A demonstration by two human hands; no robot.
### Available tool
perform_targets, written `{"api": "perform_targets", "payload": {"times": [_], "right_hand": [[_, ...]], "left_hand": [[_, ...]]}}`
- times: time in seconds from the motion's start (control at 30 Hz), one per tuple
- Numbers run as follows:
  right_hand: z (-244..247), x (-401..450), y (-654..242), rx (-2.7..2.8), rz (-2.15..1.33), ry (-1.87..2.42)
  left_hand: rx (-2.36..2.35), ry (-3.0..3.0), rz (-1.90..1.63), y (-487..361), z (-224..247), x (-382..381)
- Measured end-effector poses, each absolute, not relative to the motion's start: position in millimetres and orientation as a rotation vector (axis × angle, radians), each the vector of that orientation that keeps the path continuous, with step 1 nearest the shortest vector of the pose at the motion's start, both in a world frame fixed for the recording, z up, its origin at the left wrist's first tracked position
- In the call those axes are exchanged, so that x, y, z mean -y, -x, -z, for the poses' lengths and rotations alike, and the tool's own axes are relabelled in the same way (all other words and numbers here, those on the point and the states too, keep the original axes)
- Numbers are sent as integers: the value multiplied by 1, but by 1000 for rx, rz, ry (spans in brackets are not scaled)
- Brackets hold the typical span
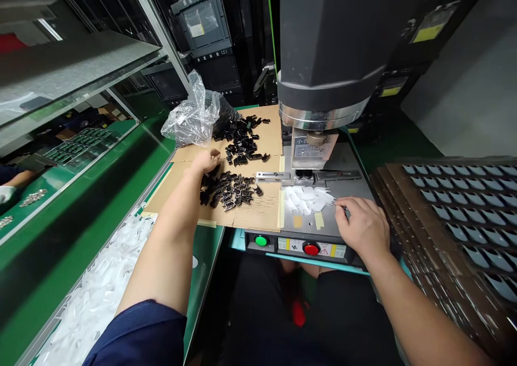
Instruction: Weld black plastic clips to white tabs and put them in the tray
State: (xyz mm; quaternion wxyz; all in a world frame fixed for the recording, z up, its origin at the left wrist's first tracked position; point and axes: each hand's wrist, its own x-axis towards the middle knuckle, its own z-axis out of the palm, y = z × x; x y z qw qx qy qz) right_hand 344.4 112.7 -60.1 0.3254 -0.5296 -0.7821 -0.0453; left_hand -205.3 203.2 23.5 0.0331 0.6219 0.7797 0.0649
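My left hand [207, 161] reaches over the cardboard, fingers curled down at the edge of a pile of small black clip-like parts [232, 191]. Whatever those fingers hold is hidden from me. A second heap of black parts [242, 140] lies just beyond. At the right, my right hand [365, 225] rests over the machine's grey bed, thumb and forefinger pinched at the edge of a small pile of white plastic pieces [307, 199]. One white piece's tip appears to lie between them. The press head [323, 59] hangs above a small black fixture [304, 174].
A clear plastic bag [194, 115] stands behind the cardboard [262, 210]. Green [260, 240] and red [311, 248] buttons line the machine's front. Stacked brown trays [440, 247] hold grey parts at right. More white pieces [109, 280] lie at left, near another person's gloved hand [6, 194].
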Motion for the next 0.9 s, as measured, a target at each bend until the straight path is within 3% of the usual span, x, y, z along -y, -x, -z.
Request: {"api": "perform_targets", "payload": {"times": [0.23, 0.5, 0.9], "right_hand": [[61, -114, -344, 2044, 104, 1391], [59, -113, -344, 2051, 101, 1399], [60, -113, -344, 2048, 100, 1389]], "left_hand": [[-2438, -1820, -399, 214, -30, -199], [-2434, -1880, -164, 157, -16, -216], [-2264, -2121, 63, 174, -21, -200]]}}
